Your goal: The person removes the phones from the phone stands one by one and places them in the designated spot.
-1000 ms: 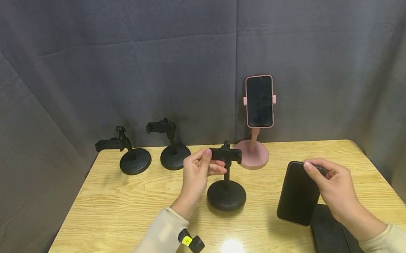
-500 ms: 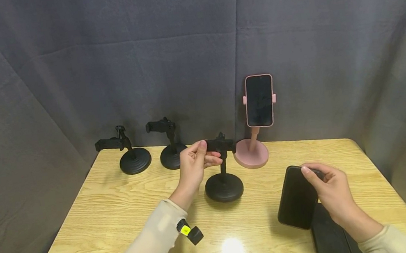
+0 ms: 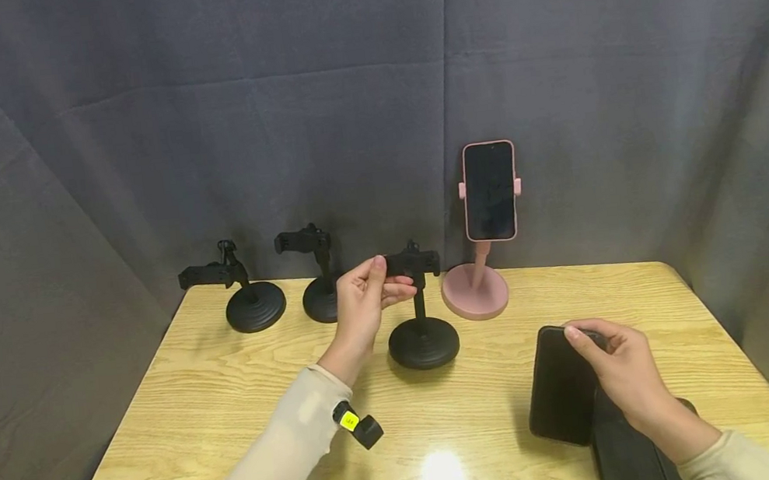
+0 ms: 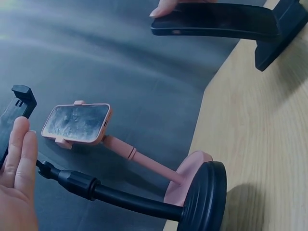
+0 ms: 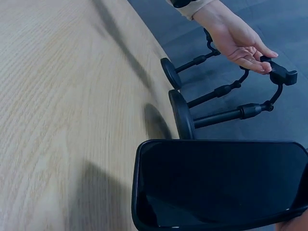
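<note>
A black round-based phone stand (image 3: 424, 343) is near the middle of the table. My left hand (image 3: 357, 309) pinches the left end of its clamp (image 3: 424, 262) between thumb and fingers; the clamp lies sideways and bears no phone. In the left wrist view, two fingers (image 4: 24, 161) lie along the clamp's side. To the right, my right hand (image 3: 626, 371) holds a black smartphone (image 3: 562, 385) by its upper corner, thumb on the front. The phone is tilted above the table with its dark screen facing me, and it fills the lower part of the right wrist view.
A pink stand (image 3: 476, 291) at the back holds an upright phone (image 3: 490, 191) in a pink case. Two more black stands (image 3: 255, 307) (image 3: 321, 301) stand at the back left. Flat black slabs (image 3: 621, 450) lie under my right hand. A grey curtain (image 3: 204, 134) surrounds the table.
The black stand in my left hand has shifted away from me, toward the back of the table. My right hand and the phone have come slightly nearer and left.
</note>
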Tool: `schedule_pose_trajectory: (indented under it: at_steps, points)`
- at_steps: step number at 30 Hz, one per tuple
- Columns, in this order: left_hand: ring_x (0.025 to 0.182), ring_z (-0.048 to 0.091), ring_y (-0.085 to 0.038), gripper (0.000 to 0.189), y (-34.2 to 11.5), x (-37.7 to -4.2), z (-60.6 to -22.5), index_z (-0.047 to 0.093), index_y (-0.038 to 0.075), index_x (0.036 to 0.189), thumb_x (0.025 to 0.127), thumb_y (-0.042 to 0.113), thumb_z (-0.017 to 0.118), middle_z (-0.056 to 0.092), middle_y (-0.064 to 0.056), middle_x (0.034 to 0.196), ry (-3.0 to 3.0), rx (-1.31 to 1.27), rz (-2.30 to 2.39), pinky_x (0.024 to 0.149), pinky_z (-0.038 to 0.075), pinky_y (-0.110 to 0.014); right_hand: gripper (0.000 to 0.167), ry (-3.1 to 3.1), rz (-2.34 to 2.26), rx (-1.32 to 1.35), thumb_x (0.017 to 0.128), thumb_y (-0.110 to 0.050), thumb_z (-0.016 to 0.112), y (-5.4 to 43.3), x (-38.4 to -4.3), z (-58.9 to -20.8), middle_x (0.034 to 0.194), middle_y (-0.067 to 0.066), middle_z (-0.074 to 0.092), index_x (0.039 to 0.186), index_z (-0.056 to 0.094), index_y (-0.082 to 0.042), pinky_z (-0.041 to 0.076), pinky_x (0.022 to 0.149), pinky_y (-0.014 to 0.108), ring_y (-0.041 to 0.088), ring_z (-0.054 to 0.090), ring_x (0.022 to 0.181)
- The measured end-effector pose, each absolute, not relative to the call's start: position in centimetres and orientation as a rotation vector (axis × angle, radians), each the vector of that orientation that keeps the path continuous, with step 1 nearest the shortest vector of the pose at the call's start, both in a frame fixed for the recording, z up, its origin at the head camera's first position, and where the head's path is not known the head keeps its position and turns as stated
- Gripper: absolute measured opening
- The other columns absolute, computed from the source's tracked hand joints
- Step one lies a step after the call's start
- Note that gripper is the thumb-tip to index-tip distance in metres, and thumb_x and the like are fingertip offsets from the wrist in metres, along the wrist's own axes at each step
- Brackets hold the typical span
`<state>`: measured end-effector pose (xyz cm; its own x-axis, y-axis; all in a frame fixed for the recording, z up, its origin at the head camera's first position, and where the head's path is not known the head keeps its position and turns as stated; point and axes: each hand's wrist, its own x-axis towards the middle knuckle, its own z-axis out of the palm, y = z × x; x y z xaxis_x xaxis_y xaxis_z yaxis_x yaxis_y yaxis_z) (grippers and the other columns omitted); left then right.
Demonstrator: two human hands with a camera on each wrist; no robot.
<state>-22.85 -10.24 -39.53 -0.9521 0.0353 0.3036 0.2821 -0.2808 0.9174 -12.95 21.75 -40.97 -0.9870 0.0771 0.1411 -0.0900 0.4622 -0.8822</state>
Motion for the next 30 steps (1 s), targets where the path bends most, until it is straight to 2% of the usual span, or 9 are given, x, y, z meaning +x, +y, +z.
schedule_pose_trajectory:
  at_steps: [4, 8, 10, 11, 15, 17, 20, 28, 30]
  points:
    - [0.069, 0.075, -0.008, 0.041, -10.4, -23.3, -39.5, 0.05, 0.009, 0.071, 0.109, 0.024, 0.046, 0.076, -0.022, 0.084, -1.775, -0.398, -2.364, 0.08, 0.063, -0.031, 0.036, -2.567, 1.561, 0.021, 0.105, -0.022, 0.057, 21.8, -13.0, -41.3, 0.11, -0.036, 0.059, 0.123, 0.063, 0.009, 0.041, 0.088, 0.006, -0.014, 0.052, 0.107]
    - [0.069, 0.075, -0.007, 0.04, -10.6, -23.8, -39.6, 0.053, 0.009, 0.073, 0.108, 0.026, 0.047, 0.076, 0.005, 0.076, -1.767, -0.39, -2.364, 0.08, 0.063, -0.03, 0.039, -2.561, 1.638, 0.036, 0.105, -0.024, 0.058, 21.9, -13.0, -41.6, 0.109, -0.035, 0.061, 0.123, 0.062, 0.01, 0.044, 0.113, 0.043, -0.014, 0.051, 0.108]
    - [0.069, 0.075, -0.007, 0.039, -10.6, -24.1, -39.6, 0.056, 0.008, 0.075, 0.108, 0.026, 0.048, 0.076, 0.004, 0.076, -1.767, -0.38, -2.363, 0.079, 0.063, -0.029, 0.04, -2.582, 1.64, 0.031, 0.105, -0.026, 0.058, 21.9, -13.1, -41.8, 0.11, -0.036, 0.06, 0.124, 0.062, 0.009, 0.04, 0.113, 0.058, -0.016, 0.049, 0.109]
    - [0.069, 0.075, -0.007, 0.038, -10.7, -24.2, -39.6, 0.057, 0.008, 0.076, 0.108, 0.026, 0.048, 0.076, 0.004, 0.076, -1.768, -0.375, -2.362, 0.079, 0.063, -0.029, 0.041, -2.587, 1.64, 0.026, 0.105, -0.026, 0.058, 21.9, -13.1, -41.8, 0.11, -0.035, 0.06, 0.124, 0.061, 0.009, 0.04, 0.113, 0.058, -0.017, 0.049, 0.109]
    - [0.069, 0.075, -0.007, 0.037, -10.8, -24.7, -39.5, 0.06, 0.008, 0.078, 0.108, 0.026, 0.048, 0.076, 0.006, 0.076, -1.767, -0.367, -2.36, 0.079, 0.063, -0.028, 0.036, -2.609, 1.572, 0.032, 0.105, -0.027, 0.058, 21.8, -13.1, -42.1, 0.116, -0.024, 0.067, 0.122, 0.066, 0.003, 0.045, 0.1, 0.016, -0.016, 0.052, 0.108]
    - [0.069, 0.075, -0.006, 0.037, -10.8, -25.0, -39.4, 0.06, 0.008, 0.079, 0.108, 0.027, 0.048, 0.075, 0.007, 0.076, -1.768, -0.365, -2.356, 0.079, 0.063, -0.027, 0.032, -2.602, 1.576, 0.04, 0.104, -0.027, 0.058, 21.8, -13.1, -42.2, 0.118, -0.016, 0.07, 0.12, 0.068, 0.0, 0.042, 0.09, 0.006, -0.015, 0.054, 0.107]
    - [0.07, 0.075, -0.006, 0.037, -10.7, -25.3, -39.4, 0.058, 0.009, 0.077, 0.108, 0.028, 0.048, 0.076, 0.007, 0.077, -1.77, -0.365, -2.349, 0.079, 0.063, -0.028, 0.029, -2.6, 1.585, 0.059, 0.105, -0.026, 0.058, 21.7, -13.0, -42.2, 0.12, -0.01, 0.07, 0.119, 0.069, -0.002, 0.042, 0.09, 0.005, -0.013, 0.055, 0.107]
    - [0.071, 0.075, -0.008, 0.038, -10.5, -26.2, -39.4, 0.052, 0.009, 0.075, 0.108, 0.027, 0.048, 0.076, 0.001, 0.081, -1.792, -0.36, -2.318, 0.082, 0.063, -0.032, 0.038, -2.648, 1.595, 0.062, 0.106, -0.026, 0.056, 21.7, -12.8, -42.3, 0.114, -0.032, 0.061, 0.125, 0.063, 0.006, 0.042, 0.091, 0.008, -0.014, 0.053, 0.108]
    - [0.071, 0.075, -0.008, 0.035, -10.5, -26.5, -39.4, 0.055, 0.008, 0.078, 0.108, 0.025, 0.047, 0.077, -0.004, 0.082, -1.786, -0.351, -2.313, 0.082, 0.063, -0.032, 0.039, -2.659, 1.601, 0.064, 0.106, -0.027, 0.056, 21.7, -12.8, -42.3, 0.115, -0.029, 0.063, 0.125, 0.063, 0.006, 0.046, 0.1, 0.02, -0.014, 0.054, 0.107]
